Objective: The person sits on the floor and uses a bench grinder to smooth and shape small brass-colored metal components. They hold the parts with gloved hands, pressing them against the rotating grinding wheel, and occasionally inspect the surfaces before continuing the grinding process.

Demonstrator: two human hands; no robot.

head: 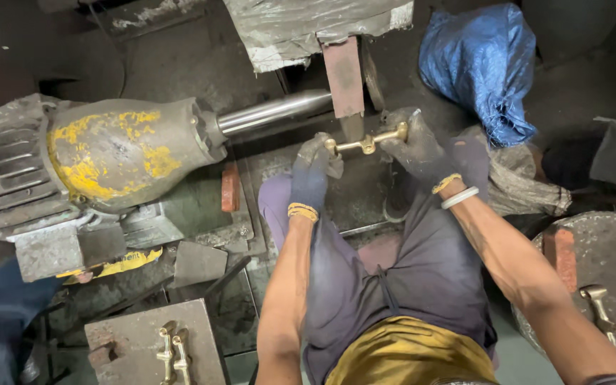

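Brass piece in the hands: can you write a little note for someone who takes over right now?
Left hand, gloved, grips one end of the brass piece; right hand, gloved, grips the other end. The piece is held level just below the belt of the grinding machine. Two more brass pieces lie on a metal block at lower left, another on the round stand at right. Which ones are already ground cannot be told.

Grimy dark gloves with yellow cuffs, white bangle, purple trousers, mustard top
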